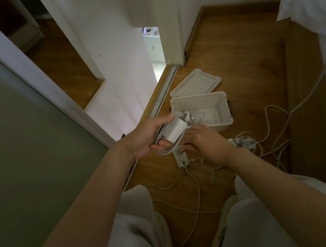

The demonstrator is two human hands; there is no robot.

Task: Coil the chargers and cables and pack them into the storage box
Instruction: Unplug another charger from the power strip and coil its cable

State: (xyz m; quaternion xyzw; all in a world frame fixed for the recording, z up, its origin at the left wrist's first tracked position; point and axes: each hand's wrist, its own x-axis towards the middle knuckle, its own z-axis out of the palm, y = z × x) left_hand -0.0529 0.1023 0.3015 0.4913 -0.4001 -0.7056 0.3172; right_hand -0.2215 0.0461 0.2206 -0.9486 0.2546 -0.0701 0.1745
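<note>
The white square charger brick (174,133) sits on top of its grey-white cable, which is wound into a loose coil (164,151). Both are held in the air just in front of the storage box's near-left corner. The left hand (145,138) grips this bundle, palm turned up, fingers curled under the coil and a fingertip showing at the brick's lower edge. Any marking on the brick is too blurred to read.

The right hand (206,145) lies just beside and below the bundle, back toward the camera, its fingers reaching toward the coil. Their tips are hidden under it, so I cannot tell whether they pinch the cable.

The white plastic storage box (226,122) stands open on the brown wooden floor (231,52), with a thin white cable lying inside it near the left wall. Its perforated white lid (196,82) lies tilted just behind it.

Under the hands a white power strip (182,159) rests on the floor, and a second white power strip (243,143) lies to its right. Loose white cables (198,199) trail between the person's knees in light trousers (134,230). No lettering on the strips can be made out.
</note>
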